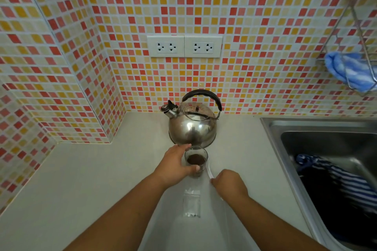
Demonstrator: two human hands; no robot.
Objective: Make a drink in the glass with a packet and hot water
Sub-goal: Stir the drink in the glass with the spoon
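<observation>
A small clear glass [196, 160] with dark brown powder at its bottom stands on the pale counter, just in front of a shiny steel kettle [192, 124] with a black handle. My left hand [175, 164] wraps around the glass from the left, thumb across its near side. Right of the glass, my right hand [229, 182] pinches a thin white spoon or stirrer [209, 171] that points up toward the glass rim. A clear packet [191, 203], flat and seemingly empty, lies on the counter near me between my forearms.
A steel sink [318, 126] holding dark striped cloth fills the right side. Above it a wire rack [356, 26] on the mosaic tile wall carries a blue cloth. Two double sockets [184, 46] sit on the wall behind the kettle. The tiled wall juts out at left.
</observation>
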